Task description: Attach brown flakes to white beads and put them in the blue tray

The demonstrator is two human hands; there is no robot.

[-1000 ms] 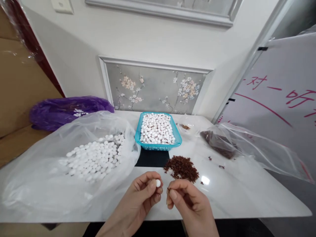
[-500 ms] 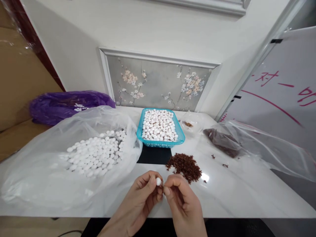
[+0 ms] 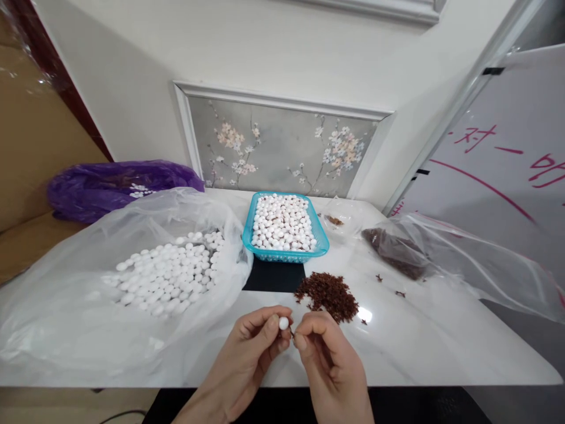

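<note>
Between the thumb and fingers of my left hand [image 3: 253, 350] is a small white ball [image 3: 283, 323]. My right hand [image 3: 329, 359] pinches a tiny dark brown piece [image 3: 292, 333] close beside the ball; whether the two touch I cannot tell. Both hands are over the near part of the table. Just beyond my right hand lies a heap of small reddish-brown pieces [image 3: 329, 294]. A blue plastic basket [image 3: 289, 257] farther back is full of white balls with brown bits showing among them.
On the left of the white table [image 3: 419, 347] a large clear plastic bag [image 3: 57, 306] holds many white balls. Behind it is a purple bag [image 3: 95, 191]. Toward the right lie a bag of brown pieces [image 3: 395, 253] and a few loose pieces [image 3: 399, 293]. A whiteboard [image 3: 498, 135] stands at right.
My right fingers have drawn slightly away from the ball, and the dark brown piece between them now shows. My left hand keeps hold of the ball.
</note>
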